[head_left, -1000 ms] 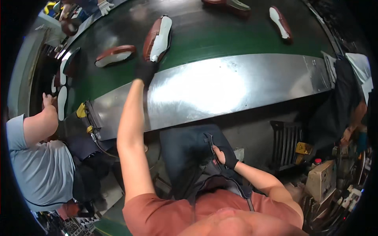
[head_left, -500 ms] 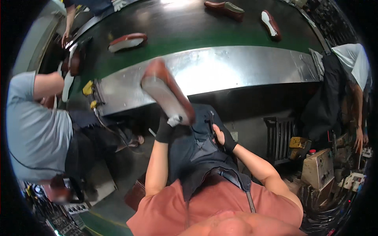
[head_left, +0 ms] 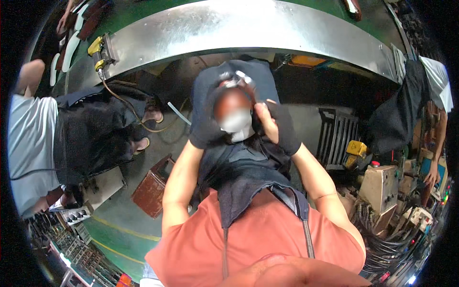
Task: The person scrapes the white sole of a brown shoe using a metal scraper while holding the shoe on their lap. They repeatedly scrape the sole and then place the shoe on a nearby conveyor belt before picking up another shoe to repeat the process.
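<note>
While left grip [head_left: 207, 123] clasps one shoe [head_left: 233, 107] | right grip [head_left: 276, 124] clasps one blurred tool [head_left: 248, 84]

The shoe [head_left: 233, 109] is blurred, and its outline cannot be told. The left hand [head_left: 208, 122] is partly lost in dark cloth; its fingers cannot be made out. The tool [head_left: 248, 83] by the right hand [head_left: 278, 126] is smeared, its tip unreadable. Beyond the counter's [head_left: 239, 28] far right edge, a second shoe [head_left: 353, 9] is cut off by the upper edge of view. Parts [head_left: 91, 253] at lower left are too small to be identified.
</note>
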A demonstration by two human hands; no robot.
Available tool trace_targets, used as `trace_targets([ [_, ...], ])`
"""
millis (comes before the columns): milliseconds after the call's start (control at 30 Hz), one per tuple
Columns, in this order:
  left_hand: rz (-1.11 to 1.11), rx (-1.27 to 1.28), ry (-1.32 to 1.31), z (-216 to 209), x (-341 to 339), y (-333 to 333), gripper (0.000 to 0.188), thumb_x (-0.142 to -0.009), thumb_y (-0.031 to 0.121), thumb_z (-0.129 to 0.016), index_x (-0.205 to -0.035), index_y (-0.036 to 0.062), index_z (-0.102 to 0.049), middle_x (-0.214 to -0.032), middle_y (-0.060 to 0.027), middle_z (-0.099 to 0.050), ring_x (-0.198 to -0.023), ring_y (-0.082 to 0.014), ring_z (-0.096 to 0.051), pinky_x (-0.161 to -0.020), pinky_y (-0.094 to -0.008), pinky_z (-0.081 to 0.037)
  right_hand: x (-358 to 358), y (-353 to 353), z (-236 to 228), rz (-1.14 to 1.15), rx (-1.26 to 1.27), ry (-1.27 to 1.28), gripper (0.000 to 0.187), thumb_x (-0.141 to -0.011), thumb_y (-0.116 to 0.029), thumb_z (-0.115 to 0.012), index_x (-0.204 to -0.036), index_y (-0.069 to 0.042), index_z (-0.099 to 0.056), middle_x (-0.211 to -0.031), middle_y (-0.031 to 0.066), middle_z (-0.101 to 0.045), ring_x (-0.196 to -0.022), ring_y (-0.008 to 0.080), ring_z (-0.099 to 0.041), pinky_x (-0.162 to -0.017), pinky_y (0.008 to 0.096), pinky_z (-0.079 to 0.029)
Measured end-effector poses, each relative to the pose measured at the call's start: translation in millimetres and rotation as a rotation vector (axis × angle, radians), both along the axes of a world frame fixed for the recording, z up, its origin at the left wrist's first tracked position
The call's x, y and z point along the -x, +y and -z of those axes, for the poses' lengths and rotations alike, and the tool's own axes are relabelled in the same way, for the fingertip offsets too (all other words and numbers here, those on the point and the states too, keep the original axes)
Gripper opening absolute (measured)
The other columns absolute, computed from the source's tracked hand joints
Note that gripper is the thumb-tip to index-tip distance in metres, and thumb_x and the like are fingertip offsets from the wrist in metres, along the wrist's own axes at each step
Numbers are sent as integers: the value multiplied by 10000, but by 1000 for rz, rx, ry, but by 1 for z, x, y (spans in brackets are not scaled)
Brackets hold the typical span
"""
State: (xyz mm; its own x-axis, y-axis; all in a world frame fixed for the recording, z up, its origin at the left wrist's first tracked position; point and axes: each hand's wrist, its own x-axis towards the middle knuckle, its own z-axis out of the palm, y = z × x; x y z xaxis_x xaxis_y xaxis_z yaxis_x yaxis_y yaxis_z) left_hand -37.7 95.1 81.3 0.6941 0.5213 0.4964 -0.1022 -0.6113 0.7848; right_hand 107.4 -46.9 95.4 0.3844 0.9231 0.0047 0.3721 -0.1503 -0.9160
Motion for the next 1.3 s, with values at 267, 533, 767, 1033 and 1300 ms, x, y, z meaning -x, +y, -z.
trace_targets([
  [267,41,335,-90,30,-44,47,306,-755,318,-624,-869,35,-625,-945,-125,-629,-931,-272,-596,-849,-370,-444,4,-24,-10,119,307,508,452,-964,-415,-414,-744,-57,-581,-665,-11,-517,-602,95,-456,-543,266,-375],
  [533,236,590,-165,34,-56,54,548,-929,504,-343,-938,22,-603,-973,-98,-598,-966,-205,-552,-904,-345,-409,21,3,24,65,126,1461,446,-994,-345,-342,-1296,-23,-413,-964,180,-618,-986,305,-618,-955,339,-460],
  [767,258,329,-137,42,-55,62,282,-900,262,-436,-916,30,-598,-977,-96,-602,-978,-232,-560,-896,-348,-418,29,-7,28,-49,297,1032,450,-987,-393,-337,-858,-31,-571,-627,64,-516,-571,196,-521,-596,337,-463],
  [1033,266,475,-205,27,-41,49,367,-919,299,-372,-880,27,-615,-914,-115,-630,-988,-254,-578,-969,-403,-385,27,-7,62,-88,154,45,245,-918,-167,-448,-979,34,-574,-864,238,-602,-805,403,-578,-729,422,-466],
  [1300,67,651,99,56,32,-50,637,-892,548,-412,-1268,37,-461,-1344,-221,-402,-1300,-361,-339,-1063,-453,-266,21,-112,83,-472,26,-77,510,-903,-506,-427,-999,-28,-579,-987,166,-573,-908,364,-561,-796,423,-450],
])
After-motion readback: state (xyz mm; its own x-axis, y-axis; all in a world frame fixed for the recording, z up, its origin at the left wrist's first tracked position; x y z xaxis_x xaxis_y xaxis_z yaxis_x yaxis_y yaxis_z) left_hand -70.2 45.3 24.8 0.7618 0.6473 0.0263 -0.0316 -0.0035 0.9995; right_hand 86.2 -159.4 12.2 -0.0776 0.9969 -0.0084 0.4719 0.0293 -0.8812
